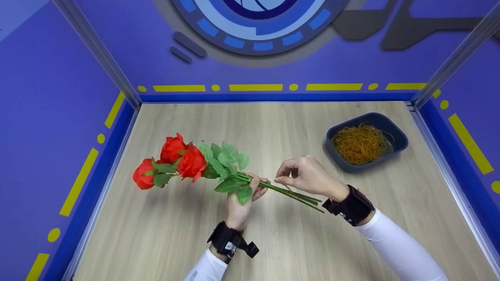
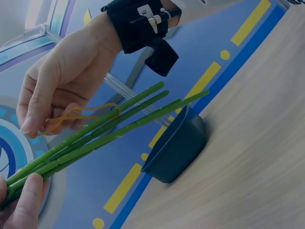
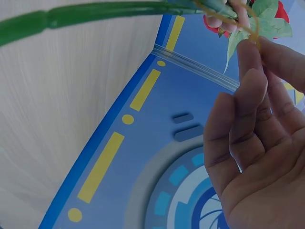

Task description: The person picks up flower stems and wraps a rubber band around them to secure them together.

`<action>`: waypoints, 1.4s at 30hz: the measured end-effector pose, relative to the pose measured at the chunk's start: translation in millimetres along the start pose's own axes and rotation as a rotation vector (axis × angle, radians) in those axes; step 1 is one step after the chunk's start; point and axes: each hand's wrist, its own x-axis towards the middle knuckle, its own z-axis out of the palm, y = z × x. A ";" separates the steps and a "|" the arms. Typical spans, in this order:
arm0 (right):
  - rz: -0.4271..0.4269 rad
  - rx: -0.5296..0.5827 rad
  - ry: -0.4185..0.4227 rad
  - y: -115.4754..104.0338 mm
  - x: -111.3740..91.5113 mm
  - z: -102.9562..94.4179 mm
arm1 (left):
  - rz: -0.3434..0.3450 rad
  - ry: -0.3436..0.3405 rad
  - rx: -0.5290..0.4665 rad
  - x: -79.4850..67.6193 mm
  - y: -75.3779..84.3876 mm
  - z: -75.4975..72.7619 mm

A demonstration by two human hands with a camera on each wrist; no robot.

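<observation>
Three red artificial roses with green leaves lie to the left in the head view, their stems pointing right. My left hand grips the stems together just below the leaves. Beyond the stems, my right hand pinches a thin amber rubber band between thumb and finger. In the left wrist view the band is stretched from those fingertips and loops around at least one stem. The right wrist view shows the band at the thumb and fingertip, close to the stems.
A dark blue-grey plastic box holding a heap of amber rubber bands stands at the back right of the wooden table. Blue panels with yellow marks enclose the table at the back and both sides.
</observation>
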 end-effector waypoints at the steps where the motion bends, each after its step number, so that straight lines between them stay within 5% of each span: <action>1: 0.003 -0.001 0.001 -0.7 0.5 0.6 | -0.002 0.002 0.001 -0.3 -0.2 0.2; 28: 0.021 0.061 0.076 -8.8 15.4 10.0 | -0.045 -0.040 0.037 -6.0 -15.0 -1.2; 42: 0.090 0.245 0.077 -2.0 10.7 -21.2 | -0.008 -0.072 0.070 -10.1 -8.4 -12.7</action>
